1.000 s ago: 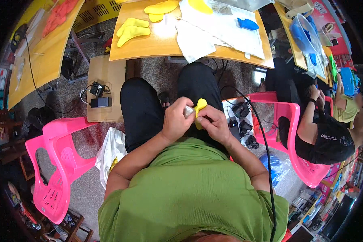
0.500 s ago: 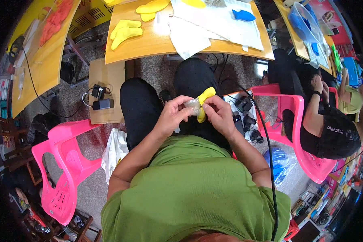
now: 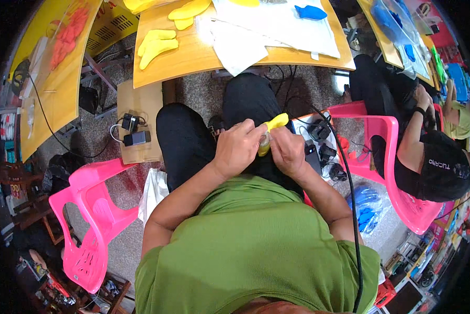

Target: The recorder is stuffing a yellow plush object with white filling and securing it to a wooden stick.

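Above my lap, my left hand (image 3: pixel 238 146) and my right hand (image 3: pixel 288 150) are close together with fingers bent. Between them is a soft-looking yellow piece (image 3: pixel 278 122), similar to the shapes on the table; its kind is unclear. Its upper end pokes out above the fingers, and a bit of it shows below. Both hands pinch it. A small greyish, translucent wad (image 3: pixel 264 139) sits against the yellow piece between my fingertips, mostly covered by the left hand.
Ahead, a wooden table (image 3: pixel 188 63) bears white sheets (image 3: pixel 240 52), yellow shapes (image 3: pixel 158 48) and a blue fish-like shape (image 3: pixel 311 12). Pink chairs (image 3: pixel 91 209) flank me. A black cable (image 3: pixel 351 199) hangs near my right arm. Another person (image 3: pixel 410 157) sits at right.
My left hand has moved right and turned over the greyish wad, now more hidden. The yellow piece's upper end leans further right. The hands are closer together.
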A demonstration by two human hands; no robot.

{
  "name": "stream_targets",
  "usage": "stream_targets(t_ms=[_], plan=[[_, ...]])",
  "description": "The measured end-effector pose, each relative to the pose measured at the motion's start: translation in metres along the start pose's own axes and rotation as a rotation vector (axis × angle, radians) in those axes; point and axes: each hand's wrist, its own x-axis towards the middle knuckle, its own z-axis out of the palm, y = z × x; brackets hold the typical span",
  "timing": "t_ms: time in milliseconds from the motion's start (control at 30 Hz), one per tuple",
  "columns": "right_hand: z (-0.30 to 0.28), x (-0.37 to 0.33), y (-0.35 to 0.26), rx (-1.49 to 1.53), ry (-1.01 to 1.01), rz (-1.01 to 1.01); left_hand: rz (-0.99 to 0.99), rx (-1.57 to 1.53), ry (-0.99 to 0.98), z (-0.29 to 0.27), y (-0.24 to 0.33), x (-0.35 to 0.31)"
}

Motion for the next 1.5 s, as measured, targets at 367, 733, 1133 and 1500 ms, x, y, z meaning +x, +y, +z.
stream_targets(t_ms=[367,733,1133,1500], plan=[[-0.01,0.01,0.013,0.208,-0.05,0.041,-0.234,-0.045,-0.049,0.004,-0.003,0.035],[-0.004,0.017,-0.001,0.312,0.027,0.189,-0.222,-0.23,0.028,0.003,-0.003,0.029],[0.004,0.012,0.004,0.328,0.005,0.247,-0.68,-0.904,-0.095,-0.009,-0.001,0.017],[0.005,0.015,0.003,0.454,0.013,0.195,-0.525,-0.531,-0.018,0.013,-0.019,0.015]])
